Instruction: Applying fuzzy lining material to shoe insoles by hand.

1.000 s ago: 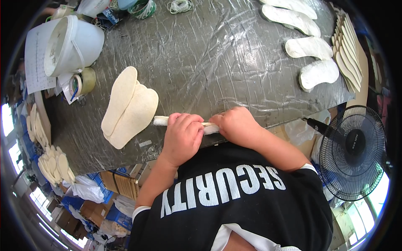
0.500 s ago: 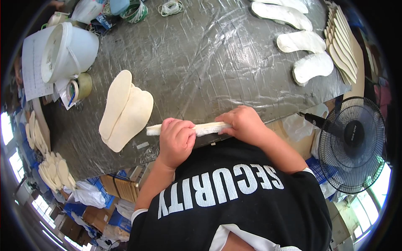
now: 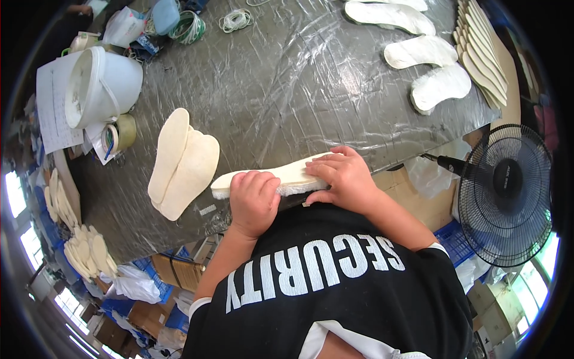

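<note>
A cream shoe insole [image 3: 291,172] with a fluffy white underside lies tilted along the table's near edge. My left hand [image 3: 255,200] is wrapped over its left half, thumb against the fluffy edge. Around the right end, my right hand [image 3: 344,179] grips with fingers on the flat face and thumb below. Just left of my left hand, flat cream insoles [image 3: 185,167] overlap on the table.
Fluffy white insoles [image 3: 441,88] lie in a row at the far right, beside a fanned stack of cream insoles [image 3: 481,57]. A white bucket [image 3: 113,84] and a tape roll [image 3: 124,131] stand at left. A black fan [image 3: 508,191] is right of the table [image 3: 281,102].
The insole has turned from nearly edge-on so its flat cream face shows more. My right hand's fingers have spread over that face; my left hand keeps its grip.
</note>
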